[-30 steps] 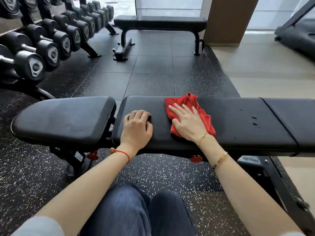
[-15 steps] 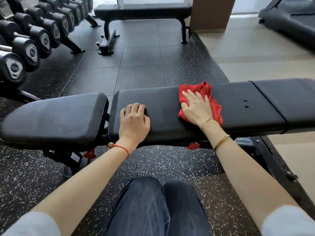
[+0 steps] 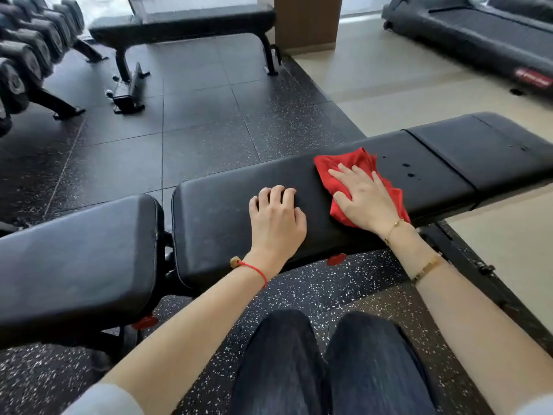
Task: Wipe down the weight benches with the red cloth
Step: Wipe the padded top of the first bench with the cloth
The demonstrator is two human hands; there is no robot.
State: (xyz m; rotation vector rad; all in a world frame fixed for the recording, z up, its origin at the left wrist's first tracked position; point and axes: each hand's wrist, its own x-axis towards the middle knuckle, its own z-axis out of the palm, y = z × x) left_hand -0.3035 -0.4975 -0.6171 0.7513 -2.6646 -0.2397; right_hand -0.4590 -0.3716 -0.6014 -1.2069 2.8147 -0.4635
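No text can be read. A red label (image 3: 533, 77) is borne on the treadmill (image 3: 478, 34), but its lettering is too blurred to be made out.

I note the cloth (image 3: 363, 172) lying on the near bench (image 3: 227, 211) under my right hand (image 3: 363, 197), my left hand (image 3: 276, 218) resting just to its left, a second bench (image 3: 182, 23) well behind, dumbbells (image 3: 27, 52) far left, and a treadmill (image 3: 478, 31) far right.
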